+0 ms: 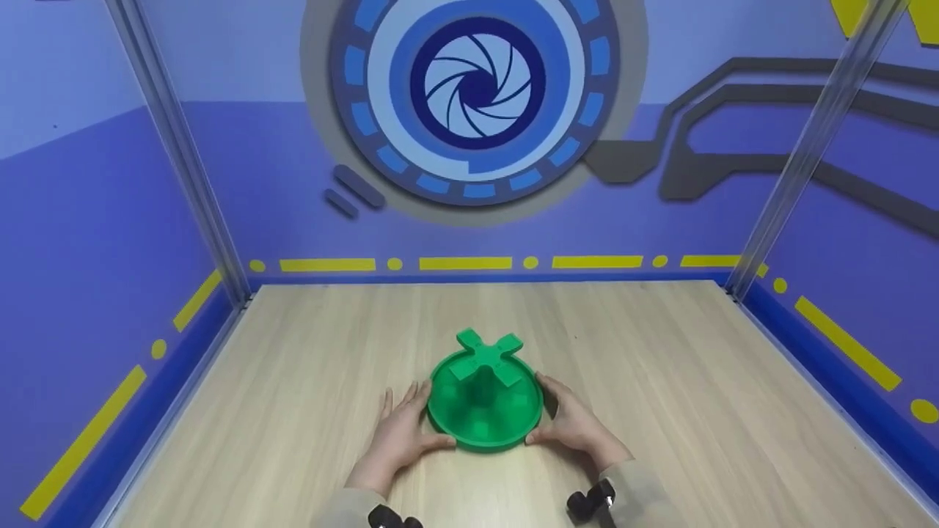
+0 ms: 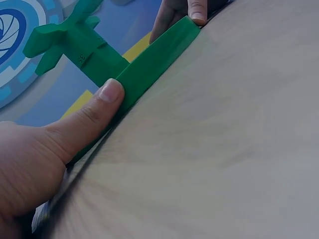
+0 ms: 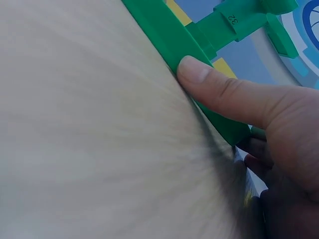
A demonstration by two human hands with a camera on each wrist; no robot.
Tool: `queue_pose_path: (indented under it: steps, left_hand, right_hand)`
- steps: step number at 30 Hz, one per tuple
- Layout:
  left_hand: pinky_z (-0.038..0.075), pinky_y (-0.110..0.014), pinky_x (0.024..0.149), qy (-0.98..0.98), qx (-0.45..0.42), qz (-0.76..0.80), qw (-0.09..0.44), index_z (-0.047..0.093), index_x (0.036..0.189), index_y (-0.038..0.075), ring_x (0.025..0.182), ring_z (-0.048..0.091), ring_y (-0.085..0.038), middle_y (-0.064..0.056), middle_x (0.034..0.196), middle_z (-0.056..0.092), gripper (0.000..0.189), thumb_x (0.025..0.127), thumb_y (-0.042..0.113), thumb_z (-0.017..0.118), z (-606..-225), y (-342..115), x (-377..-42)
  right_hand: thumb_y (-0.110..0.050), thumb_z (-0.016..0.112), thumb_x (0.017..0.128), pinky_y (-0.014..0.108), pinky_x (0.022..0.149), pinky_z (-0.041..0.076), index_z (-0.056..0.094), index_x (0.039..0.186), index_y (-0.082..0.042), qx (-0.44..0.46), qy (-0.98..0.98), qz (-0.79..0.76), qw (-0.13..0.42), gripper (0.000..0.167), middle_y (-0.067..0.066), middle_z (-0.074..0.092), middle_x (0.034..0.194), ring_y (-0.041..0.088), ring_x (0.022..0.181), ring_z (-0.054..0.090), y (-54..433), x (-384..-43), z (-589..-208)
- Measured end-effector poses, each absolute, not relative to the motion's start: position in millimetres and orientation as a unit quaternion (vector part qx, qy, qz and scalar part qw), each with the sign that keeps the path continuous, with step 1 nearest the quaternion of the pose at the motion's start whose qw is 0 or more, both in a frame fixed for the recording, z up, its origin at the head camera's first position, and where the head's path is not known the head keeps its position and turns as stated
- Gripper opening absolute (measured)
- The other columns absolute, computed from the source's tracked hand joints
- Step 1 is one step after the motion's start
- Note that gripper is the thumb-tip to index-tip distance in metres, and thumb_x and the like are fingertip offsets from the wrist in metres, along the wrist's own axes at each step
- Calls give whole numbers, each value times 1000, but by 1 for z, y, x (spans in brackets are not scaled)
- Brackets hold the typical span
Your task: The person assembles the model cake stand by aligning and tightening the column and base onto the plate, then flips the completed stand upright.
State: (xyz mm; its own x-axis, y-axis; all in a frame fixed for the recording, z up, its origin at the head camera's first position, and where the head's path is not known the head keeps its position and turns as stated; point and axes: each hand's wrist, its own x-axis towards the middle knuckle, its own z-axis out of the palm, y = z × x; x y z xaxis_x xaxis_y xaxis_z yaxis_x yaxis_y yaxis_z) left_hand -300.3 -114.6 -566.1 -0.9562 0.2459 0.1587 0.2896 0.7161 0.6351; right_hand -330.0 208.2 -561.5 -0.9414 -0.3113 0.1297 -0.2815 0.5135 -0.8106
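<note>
A green round dish (image 1: 480, 444) with a raised rim sits on the wooden table in the head view. From its middle rises a green post (image 2: 92, 55) with printed digits on its side, topped by a four-armed cross (image 1: 486, 355). My left hand (image 1: 402, 436) holds the dish's left side, its thumb against the near rim and its fingers along the side. On the opposite side my right hand (image 1: 576, 427) grips the rim the same way, and its thumb (image 3: 199, 77) presses the outer wall in the right wrist view. Some right-hand fingers are partly hidden under the hand there.
The pale wooden tabletop (image 1: 660, 352) stretches around the dish. Blue printed panels (image 1: 469, 235) stand behind it and at both sides, with metal posts (image 1: 183, 161) at the back corners. A black wrist camera (image 1: 590, 502) is strapped to the right sleeve.
</note>
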Motion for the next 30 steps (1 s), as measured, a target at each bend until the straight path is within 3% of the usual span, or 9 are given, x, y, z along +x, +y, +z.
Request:
queue_pose_path:
  steps: [8,12,18,21,27,30]
  left_hand:
    - [0,-62,130,-908,-136,-396,30,32,160,0,155,30,-43,-23,164,37,119,70,55,88,-562,-114,-301]
    - [8,-64,129,-896,-128,-425,31,32,160,2,155,23,-49,-23,165,35,114,71,38,93,-560,-113,-301]
    - [24,-67,124,-891,-107,-432,90,44,156,6,152,29,-52,-20,159,46,76,87,1,76,-556,-110,-300]
    - [31,-69,119,-887,-93,-434,129,50,152,7,149,33,-54,-18,154,53,67,89,-3,72,-553,-110,-301]
    - [45,-62,111,-879,-85,-429,189,59,144,6,141,44,-54,-18,143,63,60,88,-5,73,-552,-109,-300]
    - [50,-61,106,-874,-87,-429,209,62,141,5,137,49,-54,-20,125,73,57,87,-6,73,-552,-108,-299]
  right_hand:
    - [-10,99,61,62,127,21,32,156,10,-159,859,-486,32,118,32,37,160,50,153,29,211,-329,-555]
    - [-11,98,63,62,126,22,32,156,10,-163,853,-495,38,117,31,37,161,49,153,28,214,-329,-550]
    - [-16,97,68,64,125,23,32,157,7,-175,850,-495,46,113,28,33,164,49,155,23,216,-329,-542]
    - [-17,95,72,62,125,24,27,158,10,-197,835,-511,53,113,31,29,164,51,154,21,217,-329,-538]
    - [-18,94,74,59,122,31,25,157,12,-207,826,-522,48,112,33,32,162,50,150,32,215,-326,-530]
    - [-11,90,77,57,123,30,27,158,9,-187,822,-537,47,104,29,33,163,46,151,34,212,-325,-528]
